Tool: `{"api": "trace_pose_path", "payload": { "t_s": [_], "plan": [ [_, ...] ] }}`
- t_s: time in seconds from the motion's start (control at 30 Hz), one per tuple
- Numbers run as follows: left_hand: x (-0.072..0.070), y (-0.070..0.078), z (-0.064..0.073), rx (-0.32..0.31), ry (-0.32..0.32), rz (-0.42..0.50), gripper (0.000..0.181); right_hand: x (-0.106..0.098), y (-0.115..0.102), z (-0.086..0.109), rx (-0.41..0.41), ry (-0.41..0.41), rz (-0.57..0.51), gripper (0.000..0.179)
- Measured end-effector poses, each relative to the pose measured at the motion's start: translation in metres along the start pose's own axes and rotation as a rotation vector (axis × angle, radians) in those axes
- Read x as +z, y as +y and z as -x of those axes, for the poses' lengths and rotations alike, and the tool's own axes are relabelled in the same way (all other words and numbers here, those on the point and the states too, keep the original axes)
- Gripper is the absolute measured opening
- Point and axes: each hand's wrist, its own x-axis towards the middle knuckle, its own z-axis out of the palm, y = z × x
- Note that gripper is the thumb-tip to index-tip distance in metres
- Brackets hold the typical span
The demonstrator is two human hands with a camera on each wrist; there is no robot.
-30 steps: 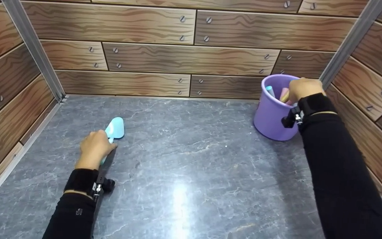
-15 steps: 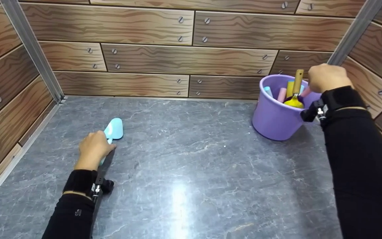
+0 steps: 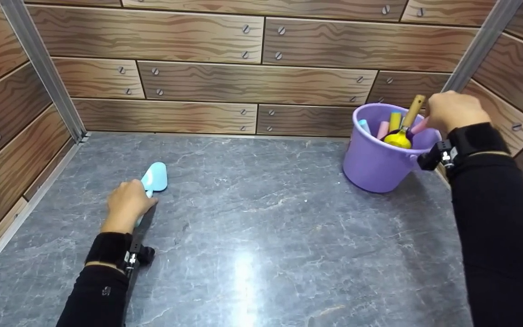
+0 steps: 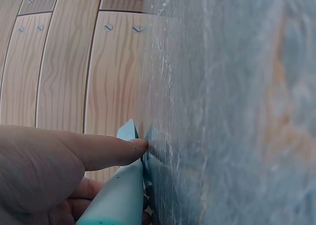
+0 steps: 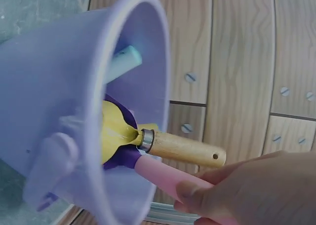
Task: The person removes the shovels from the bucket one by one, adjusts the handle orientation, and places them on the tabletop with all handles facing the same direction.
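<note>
In the head view my left hand (image 3: 127, 202) grips the handle of a light blue hand trowel (image 3: 155, 176) low over the grey surface. Its thumb lies along the handle (image 4: 116, 195) in the left wrist view. At the right stands a purple bucket (image 3: 375, 165). My right hand (image 3: 459, 111) is over its right rim, holding the pink handle (image 5: 168, 178) of a tool whose purple head is partly hidden in the bucket. Against that head leans a yellow scoop (image 3: 397, 138) with a wooden handle (image 5: 187, 151).
Other handles stick up inside the bucket: a light blue one (image 3: 364, 126), a pink one (image 3: 382, 130) and a yellow one (image 3: 394, 120). Wood-patterned walls (image 3: 161, 116) enclose the grey marbled surface (image 3: 243, 204) at the back and both sides.
My right hand has moved right, from above the bucket's opening to the pink handle. The uncovered wooden-handled scoop has tipped further right. My left hand stays on the trowel.
</note>
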Motion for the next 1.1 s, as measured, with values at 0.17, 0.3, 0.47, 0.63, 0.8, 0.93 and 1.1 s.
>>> {"api": "trace_pose_path", "payload": {
  "t_s": [0.17, 0.3, 0.47, 0.63, 0.8, 0.93, 1.1],
  "plan": [
    [0.001, 0.001, 0.0, -0.001, -0.002, -0.003, 0.058, 0.022, 0.001, -0.013, -0.041, 0.049, -0.005, 0.047],
    [0.003, 0.002, 0.0, 0.0, -0.002, -0.001, 0.057, 0.037, 0.003, -0.022, -0.08, 0.124, -0.016, 0.047],
    [0.002, 0.003, -0.001, -0.003, 0.0, 0.002, 0.053, 0.039, 0.004, -0.025, -0.093, 0.236, -0.026, 0.04],
    [-0.001, 0.002, -0.001, -0.007, -0.01, -0.008, 0.054, 0.035, 0.001, -0.025, -0.083, 0.237, -0.023, 0.037],
    [0.001, 0.001, -0.001, -0.002, -0.009, -0.004, 0.056, 0.03, 0.003, -0.022, -0.113, 0.257, 0.073, 0.026],
    [0.0, 0.0, -0.001, -0.004, -0.009, -0.003, 0.056, 0.023, 0.0, -0.023, -0.168, 0.231, 0.267, 0.023],
    [0.0, -0.001, -0.001, -0.001, -0.006, -0.006, 0.055, 0.01, -0.007, -0.022, -0.143, 0.169, 0.371, 0.032]
  ]
}}
